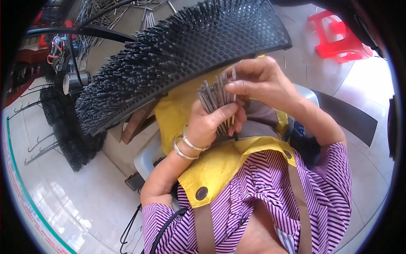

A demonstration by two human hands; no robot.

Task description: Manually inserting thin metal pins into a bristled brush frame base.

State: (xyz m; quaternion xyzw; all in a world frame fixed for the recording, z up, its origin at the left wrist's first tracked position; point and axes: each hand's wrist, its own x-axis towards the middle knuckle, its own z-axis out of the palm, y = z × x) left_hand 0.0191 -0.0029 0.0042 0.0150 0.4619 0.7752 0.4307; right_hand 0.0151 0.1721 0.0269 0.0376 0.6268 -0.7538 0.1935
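My left hand (pixel 208 122) is closed around a fanned bundle of thin grey metal strips (pixel 210 98), held upright over my lap. At the bundle's right side, my right hand (pixel 264 78) pinches one thin metal strip (pixel 234 75) between thumb and finger; its lower end is hidden by the left hand. Just beyond both hands slopes a black perforated board (pixel 247 36). Dense dark thin rods (pixel 127 72) stand in its holes on the left and along the far side, while many holes at the right show no rods. A yellow apron (pixel 211 173) covers my front.
A red plastic stool (pixel 338 38) stands at the far right. Left of the board are a wire spool (pixel 76 82), pink-handled scissors (pixel 55 51) and black bundles with hooks (pixel 72 131). Loose metal pieces (pixel 101 19) lie at the far left. A dark perforated panel (pixel 349 118) rests at right.
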